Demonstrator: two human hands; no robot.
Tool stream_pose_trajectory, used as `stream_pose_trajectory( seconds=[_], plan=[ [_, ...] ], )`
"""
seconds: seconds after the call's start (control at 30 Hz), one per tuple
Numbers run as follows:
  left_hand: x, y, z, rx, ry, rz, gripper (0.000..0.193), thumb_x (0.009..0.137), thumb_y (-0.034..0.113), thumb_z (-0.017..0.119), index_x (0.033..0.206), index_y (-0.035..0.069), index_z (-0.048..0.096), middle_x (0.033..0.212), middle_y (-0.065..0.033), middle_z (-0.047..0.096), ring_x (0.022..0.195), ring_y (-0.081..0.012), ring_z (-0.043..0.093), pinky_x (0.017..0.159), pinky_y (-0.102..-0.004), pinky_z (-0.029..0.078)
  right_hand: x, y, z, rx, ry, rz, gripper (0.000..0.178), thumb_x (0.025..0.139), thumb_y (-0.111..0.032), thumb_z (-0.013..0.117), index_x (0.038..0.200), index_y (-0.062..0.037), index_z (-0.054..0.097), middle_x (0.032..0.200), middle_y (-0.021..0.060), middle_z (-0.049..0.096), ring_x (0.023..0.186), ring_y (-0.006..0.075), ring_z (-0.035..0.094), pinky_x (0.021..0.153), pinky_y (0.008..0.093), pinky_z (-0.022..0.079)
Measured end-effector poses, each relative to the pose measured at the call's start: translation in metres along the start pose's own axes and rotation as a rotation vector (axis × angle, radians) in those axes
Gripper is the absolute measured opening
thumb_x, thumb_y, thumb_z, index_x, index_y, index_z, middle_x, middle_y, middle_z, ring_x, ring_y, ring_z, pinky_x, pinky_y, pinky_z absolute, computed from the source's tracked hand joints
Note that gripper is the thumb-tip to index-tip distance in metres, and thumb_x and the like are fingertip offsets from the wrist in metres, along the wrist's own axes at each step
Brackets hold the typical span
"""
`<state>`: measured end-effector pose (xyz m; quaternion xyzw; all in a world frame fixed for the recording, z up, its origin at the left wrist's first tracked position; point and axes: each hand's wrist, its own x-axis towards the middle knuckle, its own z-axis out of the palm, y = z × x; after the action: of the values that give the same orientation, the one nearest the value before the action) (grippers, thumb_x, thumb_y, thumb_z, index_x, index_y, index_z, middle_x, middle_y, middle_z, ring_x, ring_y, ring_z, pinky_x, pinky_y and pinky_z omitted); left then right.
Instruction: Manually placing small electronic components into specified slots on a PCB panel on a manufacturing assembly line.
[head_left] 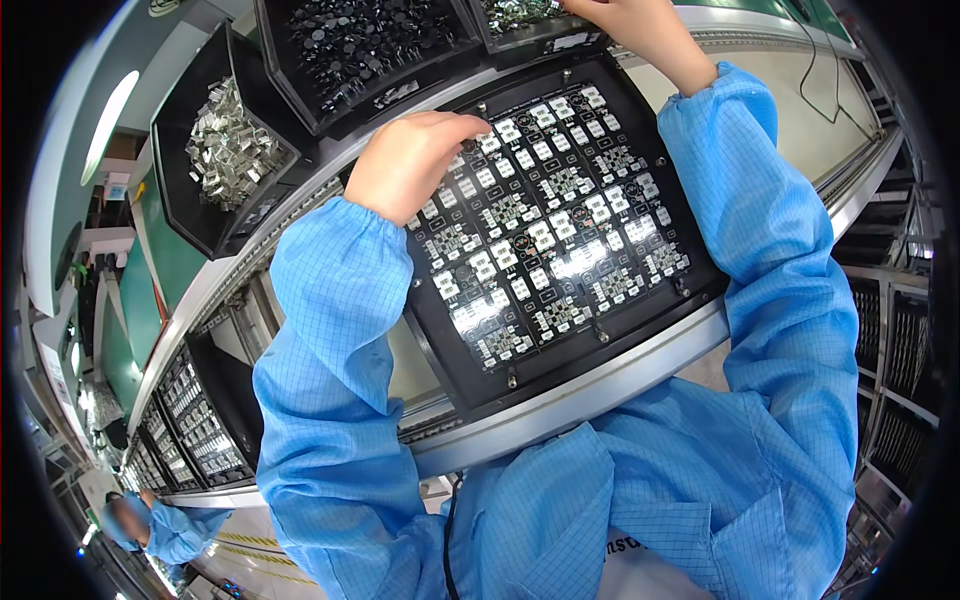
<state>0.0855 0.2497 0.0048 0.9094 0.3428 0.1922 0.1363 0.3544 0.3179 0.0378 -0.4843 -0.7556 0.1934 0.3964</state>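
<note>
A black tray [462,372] on the conveyor rails before me holds a circuit board [540,225] carrying many white square parts in repeating groups. My left hand [412,160] is over the board's far left corner. Its fingers are closed, with the tips down at the board; anything between them is hidden. My right hand [645,32] reaches to the black bin of small greenish-silver parts [515,14] at the far edge. The top of the picture cuts off most of its fingers, so their grip does not show.
A bin of black round components with leads [365,45] stands beyond the tray. Left of it is a bin of silver metal pieces [232,145]. More loaded trays [200,420] line the conveyor at left, where another person in blue [180,530] sits. A dark cable [835,85] lies at right.
</note>
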Motion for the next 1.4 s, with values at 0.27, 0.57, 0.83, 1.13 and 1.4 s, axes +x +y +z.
stream_pose_trajectory(
  seconds=[0.27,0.57,0.83,1.13,1.4],
  plan=[
    [0.000,-0.011,-0.002,-0.025,-0.081,0.169,0.037,0.071,-0.004,0.059,0.107,0.006,0.062,0.098,-0.0122,0.066,0.093,-0.0305,0.061,0.080,-0.0380,0.051,0.002,0.002,0.002,0.004,0.010,-0.015,0.008,0.082,-0.004,0.062,0.086,0.0027,0.064,0.070,0.0074,0.065,0.066,0.0113,0.062,0.061,0.0244,0.049],
    [-0.009,0.013,-0.022,0.221,0.236,0.085,0.029,0.073,-0.001,0.057,0.099,0.010,0.062,0.096,-0.0068,0.058,0.085,-0.0281,0.060,0.073,-0.0364,0.051,-0.008,-0.021,-0.001,0.094,0.033,-0.008,0.007,0.084,0.001,0.061,0.090,0.0025,0.063,0.079,0.0049,0.065,0.071,0.0102,0.061,0.063,0.0228,0.050],
    [-0.007,-0.030,-0.064,0.220,0.089,-0.057,0.015,0.079,0.006,0.054,0.087,0.004,0.066,0.087,-0.0178,0.065,0.089,-0.0331,0.062,0.078,-0.0401,0.051,-0.112,-0.106,0.067,0.392,-0.707,-0.089,0.016,0.079,0.003,0.065,0.095,-0.0017,0.062,0.085,0.0058,0.065,0.076,0.0130,0.062,0.068,0.0246,0.049],
    [0.011,-0.049,-0.048,0.580,-0.061,-0.309,0.014,0.075,0.008,0.057,0.079,0.003,0.069,0.085,-0.0208,0.065,0.087,-0.0352,0.064,0.077,-0.0407,0.052,-0.151,-0.095,0.086,0.309,-0.664,0.001,0.019,0.076,0.007,0.064,0.092,-0.0029,0.059,0.079,0.0032,0.061,0.072,0.0125,0.059,0.065,0.0249,0.049],
    [0.016,-0.059,-0.039,0.683,-0.018,-0.231,0.013,0.075,0.008,0.056,0.079,0.002,0.068,0.080,-0.0202,0.065,0.084,-0.0355,0.064,0.076,-0.0409,0.052,-0.158,-0.095,0.092,0.216,-0.541,-0.126,0.019,0.072,0.009,0.064,0.085,-0.0028,0.055,0.077,0.0051,0.057,0.069,0.0163,0.057,0.062,0.0273,0.048]
  ],
)
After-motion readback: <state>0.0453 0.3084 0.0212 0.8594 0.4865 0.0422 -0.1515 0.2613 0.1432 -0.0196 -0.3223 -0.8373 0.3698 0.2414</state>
